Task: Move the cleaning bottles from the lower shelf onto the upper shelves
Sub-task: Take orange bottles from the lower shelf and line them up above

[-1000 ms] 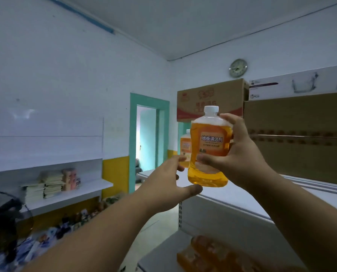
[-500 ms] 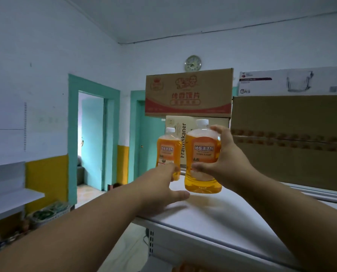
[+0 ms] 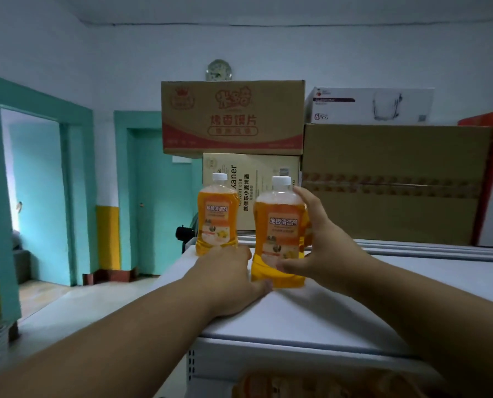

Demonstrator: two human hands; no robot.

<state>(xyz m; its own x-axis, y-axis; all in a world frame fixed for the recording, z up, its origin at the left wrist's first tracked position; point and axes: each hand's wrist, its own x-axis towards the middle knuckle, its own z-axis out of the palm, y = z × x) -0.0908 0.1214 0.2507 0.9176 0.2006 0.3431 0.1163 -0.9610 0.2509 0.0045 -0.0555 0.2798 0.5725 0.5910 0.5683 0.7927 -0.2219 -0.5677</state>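
Note:
Two orange cleaning bottles with white caps stand on the white upper shelf point(image 3: 311, 317). My right hand point(image 3: 322, 248) grips the nearer bottle point(image 3: 279, 225) from its right side, thumb across the lower front; its base is on or just above the shelf. The farther bottle point(image 3: 218, 216) stands upright to the left and behind it, by the shelf's left end. My left hand point(image 3: 225, 280) rests with relaxed fingers against the nearer bottle's lower left side, just in front of the farther bottle. More orange bottles point(image 3: 311, 383) show blurred on the lower shelf.
Stacked cardboard boxes point(image 3: 233, 119) and a large brown carton point(image 3: 394, 182) fill the back of the shelf, with a white glassware box point(image 3: 368, 106) on top. Teal door frames point(image 3: 38, 196) lie to the left beyond the shelf's edge.
My right hand has lowered the nearer bottle down to the shelf surface beside the farther one. My left hand moved along with it and now rests on the shelf at its base.

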